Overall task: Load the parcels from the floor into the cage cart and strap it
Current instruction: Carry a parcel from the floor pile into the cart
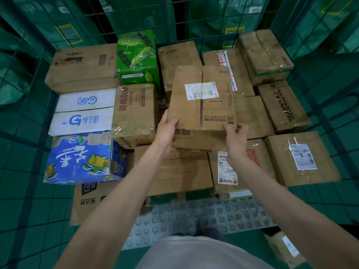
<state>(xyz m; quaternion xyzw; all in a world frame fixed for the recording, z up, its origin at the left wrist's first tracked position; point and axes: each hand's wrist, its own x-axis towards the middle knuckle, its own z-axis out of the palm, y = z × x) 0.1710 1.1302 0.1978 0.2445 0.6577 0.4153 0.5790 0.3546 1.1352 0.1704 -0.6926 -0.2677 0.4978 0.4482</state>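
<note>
Both hands grip one brown parcel [202,98] at its near corners, left hand [166,131] at 7 o'clock, right hand [236,136] at 5, so you can seat it level on the cage cart [29,133] stack. It's probably touching already; contact's hidden.

A parcel sorting depot

We see taped cardboard parcels [202,98] with shipping labels [303,156] packed inside a green wire cage cart [29,121], with green mail sacks [58,22] stacked behind its mesh.

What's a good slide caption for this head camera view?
Both hands hold a taped brown cardboard box over parcels packed in a green wire cage cart.
</note>
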